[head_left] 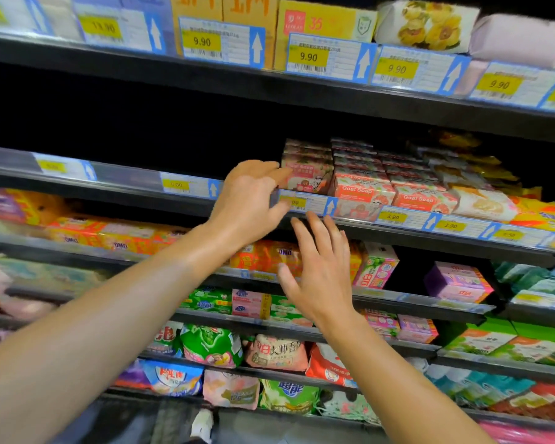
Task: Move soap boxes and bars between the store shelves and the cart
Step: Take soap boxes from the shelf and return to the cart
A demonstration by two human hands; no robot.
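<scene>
The left hand (250,193) touches the leftmost stack of Goat Soap boxes (305,174) on the middle shelf (398,233), the right hand (321,270) hovers spread and empty below; no cart shows, so progress is unclear.

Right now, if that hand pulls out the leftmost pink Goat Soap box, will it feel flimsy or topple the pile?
The Goat Soap box looks like printed cardboard with square edges, so probably stiff. It sits under a stack, which may slide or tip. The left hand touches its side.
</scene>
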